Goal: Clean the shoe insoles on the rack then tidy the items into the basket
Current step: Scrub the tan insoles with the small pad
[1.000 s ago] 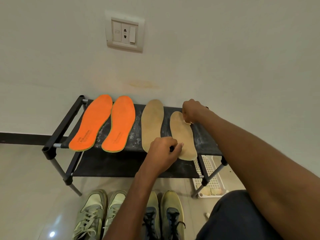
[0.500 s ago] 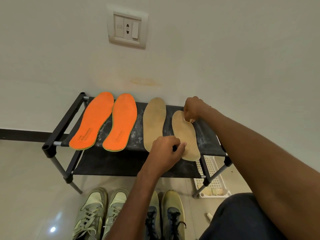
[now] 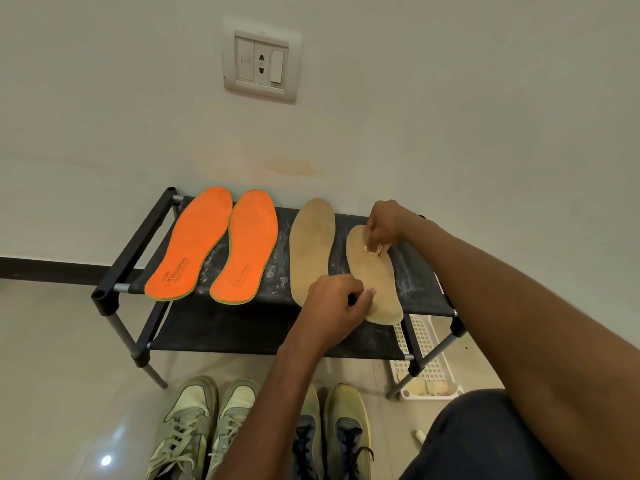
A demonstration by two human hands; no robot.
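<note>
On the black fabric-topped rack [image 3: 420,289], a tan right-most insole [image 3: 375,282] is pinned at its near edge by the left hand [image 3: 332,306], while a small pale wad (material unclear) [image 3: 373,250] is pressed to it by the right hand [image 3: 384,225].

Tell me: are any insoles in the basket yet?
No: all four insoles, two orange and two tan, lie on the rack.

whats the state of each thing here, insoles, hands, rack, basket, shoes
orange insoles: flat on rack, untouched
left tan insole: flat on rack
right tan insole: both hands on it
right hand: pinches a small wad on its far end
left hand: holds its near end
rack: dusty
basket: on floor
shoes: on floor
</note>
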